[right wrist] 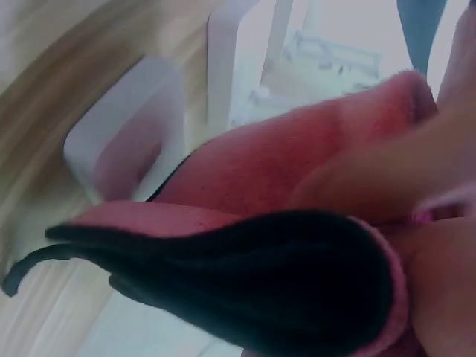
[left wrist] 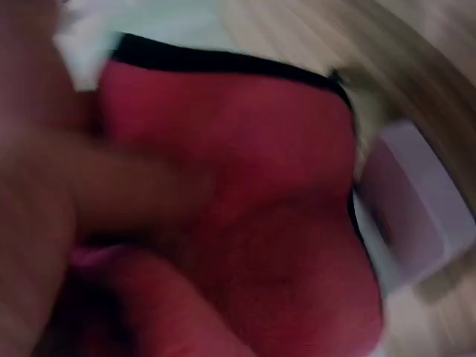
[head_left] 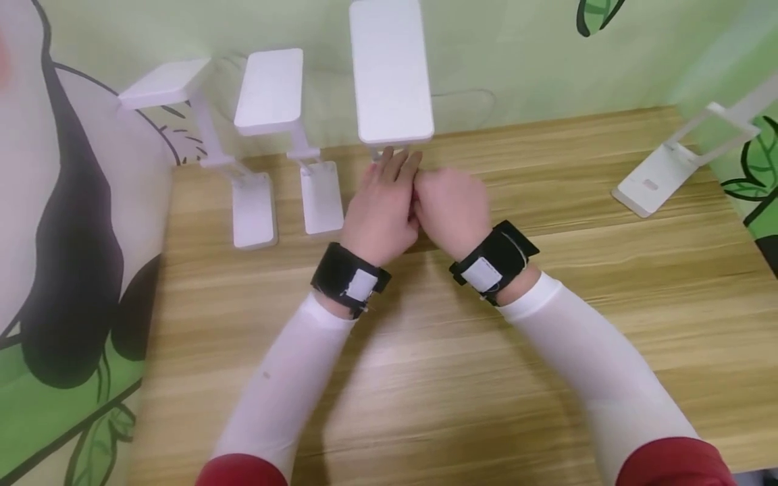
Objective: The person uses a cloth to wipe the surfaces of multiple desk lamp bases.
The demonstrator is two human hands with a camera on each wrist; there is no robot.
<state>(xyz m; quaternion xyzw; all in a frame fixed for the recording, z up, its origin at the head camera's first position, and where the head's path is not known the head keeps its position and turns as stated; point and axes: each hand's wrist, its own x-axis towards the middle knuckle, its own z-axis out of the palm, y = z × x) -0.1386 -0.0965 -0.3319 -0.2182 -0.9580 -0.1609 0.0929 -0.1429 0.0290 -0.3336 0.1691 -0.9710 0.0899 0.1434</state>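
Observation:
A red cloth with black edging (left wrist: 245, 134) is bunched between my two hands, almost wholly hidden from above. My left hand (head_left: 379, 209) has its fingers stretched forward over the top, and its thumb presses the cloth in the left wrist view. Close against it, my right hand (head_left: 456, 206) is curled and grips the cloth; a folded part with a dark side (right wrist: 282, 275) hangs out in the right wrist view. Both hands are just below the head of the middle white desk lamp (head_left: 392, 74). They hide its base, so what the cloth touches there I cannot tell.
Two smaller white desk lamps stand at the left, the outer one (head_left: 254, 209) and the inner one (head_left: 322, 196). Another white lamp (head_left: 653, 179) stands at the far right. A painted wall (head_left: 523, 61) rises behind the wooden table (head_left: 486, 391).

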